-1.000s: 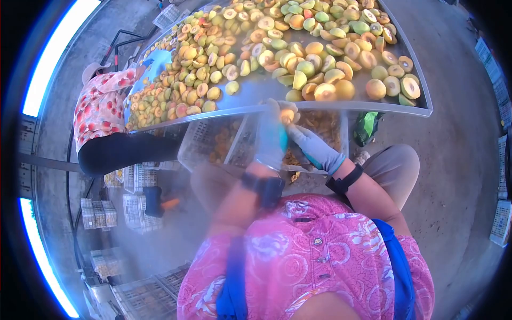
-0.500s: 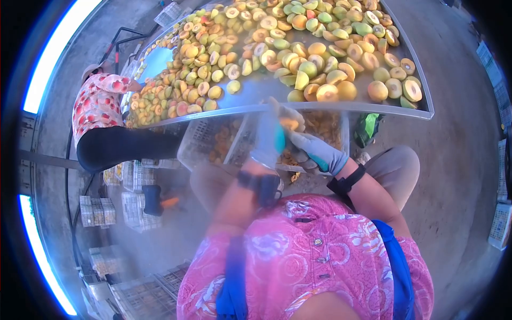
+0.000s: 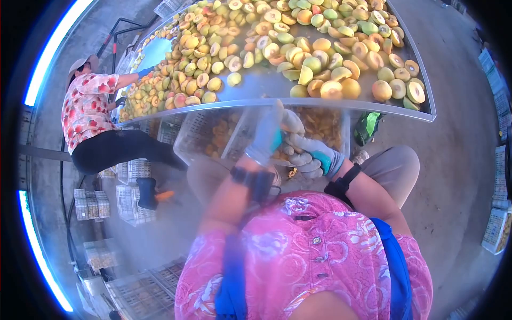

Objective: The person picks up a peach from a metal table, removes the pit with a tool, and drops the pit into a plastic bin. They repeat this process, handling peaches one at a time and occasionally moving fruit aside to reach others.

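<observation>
My left hand (image 3: 273, 133), in a grey glove with a teal patch, is just below the near rim of a metal table (image 3: 250, 105). Its fingers are curled, and what they hold is hidden. Close beside it, my gloved right hand (image 3: 313, 156) is closed, its fingers bent toward the left hand; I cannot make out anything in it. Many halved yellow-orange stone fruits (image 3: 330, 89), perhaps peaches or apricots, cover the table above. Beneath the hands stand plastic crates (image 3: 205, 140) with fruit pieces (image 3: 320, 125) in them.
A person in a floral shirt (image 3: 88, 109) reaches over the table's left end. A green and black bag (image 3: 368, 128) lies right of the crates. White crates (image 3: 133, 205) stand on the floor at left; more crates (image 3: 497, 229) line the right side.
The orange fruit seen between my hands is no longer visible. My right hand has lowered slightly and its fingers have curled. The person at left has shifted left and straightened.
</observation>
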A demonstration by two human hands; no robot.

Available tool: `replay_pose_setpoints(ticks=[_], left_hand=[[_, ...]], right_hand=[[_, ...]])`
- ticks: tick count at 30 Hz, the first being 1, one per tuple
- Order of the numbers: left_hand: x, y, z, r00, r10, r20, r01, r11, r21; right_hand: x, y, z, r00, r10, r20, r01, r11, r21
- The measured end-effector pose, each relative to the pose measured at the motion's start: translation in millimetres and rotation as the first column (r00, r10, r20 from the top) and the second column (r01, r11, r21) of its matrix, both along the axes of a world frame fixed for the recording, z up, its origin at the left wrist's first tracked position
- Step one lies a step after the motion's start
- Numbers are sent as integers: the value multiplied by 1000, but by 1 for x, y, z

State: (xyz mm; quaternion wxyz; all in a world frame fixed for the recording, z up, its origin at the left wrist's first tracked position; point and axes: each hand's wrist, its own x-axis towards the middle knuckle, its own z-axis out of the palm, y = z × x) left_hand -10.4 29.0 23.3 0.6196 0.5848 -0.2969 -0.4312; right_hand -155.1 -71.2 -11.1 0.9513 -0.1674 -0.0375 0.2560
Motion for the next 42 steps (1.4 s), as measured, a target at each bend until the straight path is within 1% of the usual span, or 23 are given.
replay_pose_setpoints(ticks=[2,4,8,10,11,13,17,19,20,21,22,23,24,25,26,28,29,31,36,39,40,41,42], left_hand=[[4,1,-7,998,-24,-61,23,1000,-15],[-2,2,6,923,-93,374,31,985,168],[3,7,-9,948,-34,317,-6,992,124],[6,12,-11,998,-12,64,8,998,64],[6,14,-13,998,-8,61,4,998,63],[3,14,-14,948,-40,-316,-8,989,-149],[5,18,-9,943,75,-324,-130,980,-152],[20,19,-3,809,170,-563,-408,852,-328],[31,30,5,627,362,-690,-597,792,-128],[50,42,10,625,450,-638,-631,772,-74],[96,69,-21,791,535,-297,-587,800,-125],[108,79,-9,732,638,241,-641,764,-76],[125,83,-7,527,600,603,-631,751,-195],[139,81,-3,204,496,844,-581,756,-303],[150,75,-2,201,498,843,-585,752,-304],[172,53,11,380,302,874,-604,797,-13],[180,39,12,377,309,873,-604,797,-21],[197,11,-2,176,45,983,-656,750,83],[224,-23,-30,286,-55,957,-671,701,241],[214,-26,-31,252,-122,960,-660,704,262],[209,-26,-30,419,-2,908,-603,747,280],[204,-27,-29,574,105,812,-543,791,282],[199,-26,-31,573,100,814,-539,794,282]], right_hand=[[2,1,2,999,23,22,-23,1000,-7],[2,8,16,967,-256,9,230,853,-468],[7,5,3,992,-106,-67,73,924,-374],[8,8,-2,994,-107,-37,93,957,-276],[9,10,-4,994,-103,-40,88,957,-277],[10,11,-8,999,36,-21,-34,995,99],[19,16,-13,988,152,-2,-143,930,340],[20,20,-22,973,204,104,-229,846,483],[18,20,-23,973,204,112,-233,841,489],[16,17,-21,985,166,46,-168,860,481],[15,15,-20,992,123,-19,-100,877,470],[17,16,-23,993,118,-9,-100,876,471],[19,18,-28,997,68,-48,-38,885,464],[22,20,-33,996,21,-89,22,892,452],[24,20,-35,993,-15,-115,57,925,375],[28,21,-31,988,-25,-151,74,942,328],[30,21,-29,982,-44,-185,95,955,281],[33,22,-34,984,-37,-176,86,955,284],[37,20,-26,974,-61,-220,105,976,193],[35,18,-4,926,-307,-220,285,950,-127],[37,18,-3,925,-311,-219,290,949,-125],[39,17,-2,909,-368,-196,317,916,-246],[40,17,-1,892,-420,-167,341,868,-361]])
